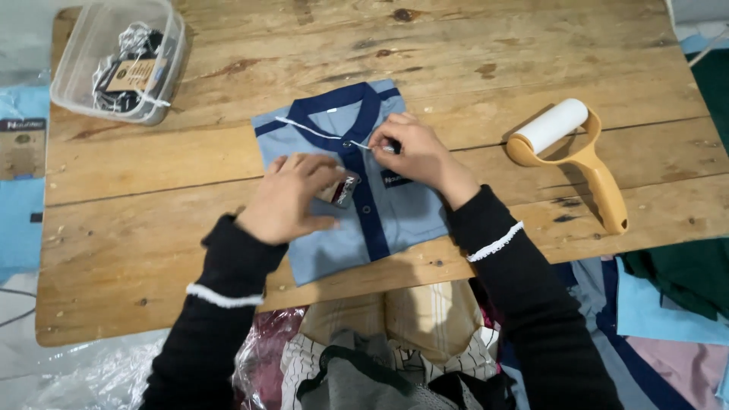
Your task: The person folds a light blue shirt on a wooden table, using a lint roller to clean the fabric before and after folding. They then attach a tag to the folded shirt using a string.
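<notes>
Tag attachment in hand: on the worktop (152, 175) lies the folded blue shirt (395, 220); my left hand (288, 199) grips a small tag (339, 190), my right hand (414, 152) pinches its white string (304, 127) at the placket. I judge the next move needs the string kept taut and fastened at the button.

**Operator A:** Which items were obscured at inspection?

**Operator B:** The left hand (287, 199) covered most of the hang tag (339, 189); only one corner was visible, its print too small to resolve. The right hand (416, 154) hid the shirt (357, 182) placket beneath its fingertips, so what they pinched could not be determined.

**Operator A:** Any items cropped?

**Operator B:** The plastic container (120, 59), upper left of the frame, was cut off by the top edge; its contents were indistinct through the wall. The green fabric (687, 273), lower right, ran past the right edge.
</notes>
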